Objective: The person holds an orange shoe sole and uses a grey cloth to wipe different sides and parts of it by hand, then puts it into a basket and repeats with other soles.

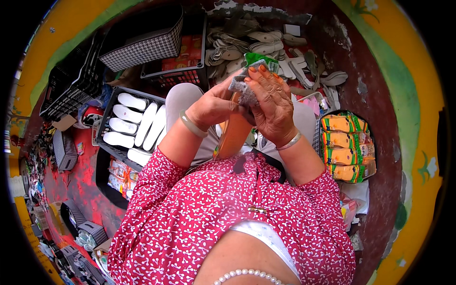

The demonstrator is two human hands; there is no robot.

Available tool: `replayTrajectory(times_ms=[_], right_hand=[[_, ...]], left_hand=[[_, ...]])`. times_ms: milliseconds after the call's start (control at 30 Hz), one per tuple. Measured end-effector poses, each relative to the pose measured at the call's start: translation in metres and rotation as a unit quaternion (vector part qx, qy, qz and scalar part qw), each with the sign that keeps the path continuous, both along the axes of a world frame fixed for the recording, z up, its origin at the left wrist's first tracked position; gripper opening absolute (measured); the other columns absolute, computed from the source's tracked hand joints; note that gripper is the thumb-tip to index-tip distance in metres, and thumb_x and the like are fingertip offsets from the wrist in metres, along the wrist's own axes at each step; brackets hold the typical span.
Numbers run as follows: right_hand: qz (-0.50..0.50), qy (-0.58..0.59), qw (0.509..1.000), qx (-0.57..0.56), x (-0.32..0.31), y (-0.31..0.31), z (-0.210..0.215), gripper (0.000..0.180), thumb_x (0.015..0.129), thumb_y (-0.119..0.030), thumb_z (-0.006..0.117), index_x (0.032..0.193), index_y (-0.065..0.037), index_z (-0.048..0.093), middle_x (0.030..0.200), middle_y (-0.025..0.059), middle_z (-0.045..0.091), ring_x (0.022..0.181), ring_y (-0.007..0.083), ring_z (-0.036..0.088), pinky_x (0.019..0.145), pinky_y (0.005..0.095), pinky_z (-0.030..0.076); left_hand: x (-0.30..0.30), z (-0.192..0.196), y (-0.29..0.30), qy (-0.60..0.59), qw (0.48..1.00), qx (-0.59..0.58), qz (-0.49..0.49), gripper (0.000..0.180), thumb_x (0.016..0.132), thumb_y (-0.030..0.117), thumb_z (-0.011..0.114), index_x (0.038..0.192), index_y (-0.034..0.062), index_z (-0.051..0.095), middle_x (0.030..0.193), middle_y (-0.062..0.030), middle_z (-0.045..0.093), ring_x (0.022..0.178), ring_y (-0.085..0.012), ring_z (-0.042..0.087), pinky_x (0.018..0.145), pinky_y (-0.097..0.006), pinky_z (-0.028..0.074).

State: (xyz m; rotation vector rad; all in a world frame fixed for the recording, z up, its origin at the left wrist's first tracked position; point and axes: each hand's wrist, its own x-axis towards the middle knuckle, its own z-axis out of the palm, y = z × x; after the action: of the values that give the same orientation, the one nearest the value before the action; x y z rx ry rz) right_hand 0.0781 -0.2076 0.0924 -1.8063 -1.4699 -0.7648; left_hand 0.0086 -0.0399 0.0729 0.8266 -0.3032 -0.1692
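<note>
Both hands are raised together over my lap. My left hand (213,107) is closed at the side of an orange insole (233,137), which hangs down toward my waist; its fingertips are partly hidden. A fuzzy grey cloth (247,96) lies folded over the insole's upper part. My right hand (271,107) is closed on this cloth, with its fingers bent over the top edge. Behind the fingertips a bright green wrapper (266,61) shows; whether it joins the insole, I cannot tell.
A dark crate (107,135) of white insoles (126,113) stands at the left. At the right a basket holds packed orange insoles (339,140). Loose grey insoles (266,46) lie heaped ahead, beside a black crate (185,78) and a houndstooth-patterned bin (142,52).
</note>
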Motion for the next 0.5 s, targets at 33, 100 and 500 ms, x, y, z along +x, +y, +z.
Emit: replayTrajectory(times_ms=[33,100,500], right_hand=[[0.008,0.007,1.0,0.012,0.001,0.001,0.001,0.038,0.081,-0.016,0.058,0.118,-0.006,0.054,0.125,0.0112,0.054,0.119,0.0275,0.048,0.099,0.0402,0.033],[0.024,0.022,0.999,0.033,0.004,0.002,0.005,0.037,0.082,-0.015,0.057,0.118,-0.005,0.054,0.122,0.0114,0.055,0.119,0.0289,0.048,0.099,0.041,0.033],[-0.017,0.1,0.993,0.053,0.008,-0.001,0.027,0.014,0.081,-0.014,0.054,0.089,-0.004,0.058,0.082,0.0123,0.061,0.08,0.0314,0.058,0.073,0.0403,0.043]], left_hand=[[-0.001,0.0,0.0,-0.003,0.999,0.04,-0.013,0.068,0.072,-0.009,0.049,0.137,0.0005,0.028,0.124,-0.0113,0.047,0.109,-0.0196,0.051,0.092,-0.029,0.041],[-0.005,0.006,-0.003,0.018,0.995,0.098,0.004,0.06,0.072,-0.009,0.052,0.129,-0.0017,0.036,0.122,-0.0096,0.049,0.11,-0.0188,0.05,0.091,-0.03,0.041],[-0.009,0.016,-0.021,-0.275,0.822,0.486,0.115,0.049,0.071,-0.014,0.038,0.119,-0.0043,0.046,0.106,-0.0164,0.056,0.104,-0.0249,0.054,0.089,-0.032,0.041]])
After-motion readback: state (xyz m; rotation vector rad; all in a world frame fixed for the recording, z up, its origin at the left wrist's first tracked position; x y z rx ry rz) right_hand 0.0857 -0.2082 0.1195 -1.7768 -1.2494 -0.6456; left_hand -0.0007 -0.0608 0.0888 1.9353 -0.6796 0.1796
